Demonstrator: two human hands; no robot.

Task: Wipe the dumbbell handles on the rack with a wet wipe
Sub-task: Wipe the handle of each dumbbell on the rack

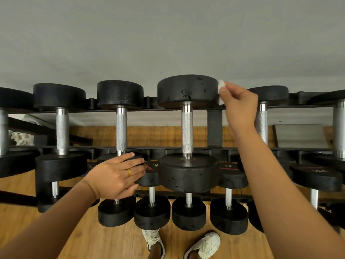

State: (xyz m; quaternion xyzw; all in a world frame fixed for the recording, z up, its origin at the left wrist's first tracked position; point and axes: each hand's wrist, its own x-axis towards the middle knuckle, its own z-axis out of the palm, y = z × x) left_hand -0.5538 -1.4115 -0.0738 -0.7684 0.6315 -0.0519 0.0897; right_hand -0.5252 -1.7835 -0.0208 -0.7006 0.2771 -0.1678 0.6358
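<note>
Dumbbell handles [187, 128] sit in a row on the top tier of the rack [214, 126], all knurled silver bars running away from the camera between black heads. None of them is being touched right now.

The right hand [240, 107] is reaching over the rack with its fingers curled, pinching the wet wipe [220, 90]. The wipe is pressed against the right edge of the far head [186, 90] of the biggest dumbbell in the middle, so it's on the head, not the bar. Only a small white bit of the wipe pokes out past the fingertips; the rest is tucked behind the fingers.

The left hand [116, 174] is pretty much flat, with the fingers straight and together, holding nothing. It rests palm down on the near head of the dumbbell just left of the big one. There's a gold ring [129, 172] on one finger. That head is almost totally covered by the hand.

The lower row [152, 212] is partly blocked by the top row. The dumbbells at both edges of the frame are cut off. There's something pale [20, 138] behind the rack on the left, and I can't tell what it is. Two white sneakers [205, 243] show at the bottom on the wood floor [93, 240].
</note>
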